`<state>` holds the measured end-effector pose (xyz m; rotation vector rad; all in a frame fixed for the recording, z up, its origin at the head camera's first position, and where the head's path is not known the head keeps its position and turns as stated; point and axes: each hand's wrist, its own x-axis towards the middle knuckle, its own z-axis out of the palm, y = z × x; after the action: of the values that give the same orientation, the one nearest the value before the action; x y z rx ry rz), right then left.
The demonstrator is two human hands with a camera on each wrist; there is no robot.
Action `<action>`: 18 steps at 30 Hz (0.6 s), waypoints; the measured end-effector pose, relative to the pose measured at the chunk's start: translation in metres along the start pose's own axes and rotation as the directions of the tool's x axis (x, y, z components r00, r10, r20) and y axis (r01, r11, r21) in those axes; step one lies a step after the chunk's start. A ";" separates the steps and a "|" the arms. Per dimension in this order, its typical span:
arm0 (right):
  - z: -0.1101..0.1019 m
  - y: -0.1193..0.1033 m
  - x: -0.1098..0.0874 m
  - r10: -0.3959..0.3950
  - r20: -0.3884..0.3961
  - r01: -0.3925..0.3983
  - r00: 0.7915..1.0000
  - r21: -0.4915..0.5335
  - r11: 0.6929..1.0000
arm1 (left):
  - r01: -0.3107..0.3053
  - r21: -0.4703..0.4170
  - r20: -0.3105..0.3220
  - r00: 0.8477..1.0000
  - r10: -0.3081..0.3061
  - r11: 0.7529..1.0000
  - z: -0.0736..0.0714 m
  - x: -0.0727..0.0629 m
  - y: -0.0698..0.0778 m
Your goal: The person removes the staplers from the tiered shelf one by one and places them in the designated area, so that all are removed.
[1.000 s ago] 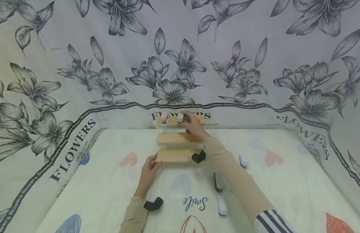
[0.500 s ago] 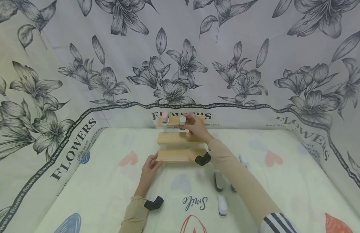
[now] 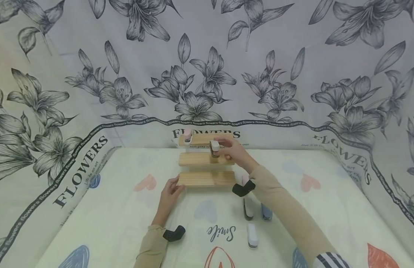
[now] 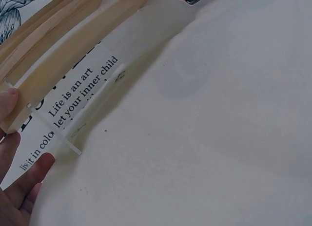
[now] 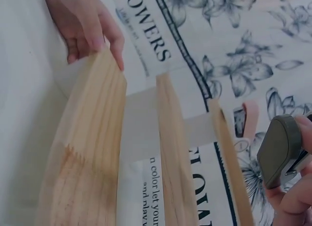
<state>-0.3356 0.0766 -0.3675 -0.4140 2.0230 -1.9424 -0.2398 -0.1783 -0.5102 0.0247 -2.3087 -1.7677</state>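
Observation:
A three-step wooden rack (image 3: 207,179) with clear side supports stands at the far edge of the bed-like surface. My left hand (image 3: 169,193) pinches the left end of its lowest board, thumb on top, as the left wrist view also shows. My right hand (image 3: 234,150) holds a small stapler (image 3: 214,148), grey with a pale end, in front of the upper boards. In the right wrist view the stapler (image 5: 280,150) is gripped between thumb and fingers, apart from the boards. A pink stapler (image 3: 188,136) stands on the left of the top board.
To the right lie a grey stapler (image 3: 248,209), a blue stapler (image 3: 266,211) and a white stapler (image 3: 252,235). Something pink (image 3: 244,179) shows partly behind the right wrist's black strap (image 3: 243,188). A flower-printed curtain (image 3: 207,74) hangs behind the rack.
My right hand has drawn back from the top board, down and to the right, carrying the stapler, which is now tilted. The blue stapler has come into sight. My left hand stays put.

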 end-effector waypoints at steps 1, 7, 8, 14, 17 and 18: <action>-0.001 0.000 -0.004 -0.003 0.003 0.003 1.000 0.003 1.000 | -0.005 -0.001 0.002 1.000 0.005 1.000 0.000 0.000 0.000; -0.009 0.003 -0.027 -0.052 0.010 0.053 0.999 -0.087 0.995 | -0.003 -0.006 0.002 1.000 0.003 1.000 0.000 0.002 -0.002; -0.010 0.004 -0.031 -0.060 0.009 0.061 0.998 -0.115 0.992 | -0.001 -0.003 0.002 1.000 0.001 1.000 0.000 0.002 -0.003; -0.022 0.012 -0.059 -0.103 0.013 0.102 0.995 -0.264 0.959 | 0.012 0.006 -0.004 1.000 -0.012 1.000 -0.001 -0.001 -0.003; -0.029 0.012 -0.076 -0.108 0.026 0.111 0.994 -0.288 0.951 | 0.008 0.001 0.001 1.000 -0.008 1.000 -0.001 0.000 -0.002; -0.031 0.012 -0.081 -0.107 0.032 0.112 0.994 -0.289 0.951 | 0.005 -0.002 0.005 1.000 -0.005 1.000 -0.001 0.001 -0.001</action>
<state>-0.2740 0.1387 -0.3765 -0.6199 2.3285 -1.6948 -0.2404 -0.1797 -0.5110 0.0255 -2.3124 -1.7750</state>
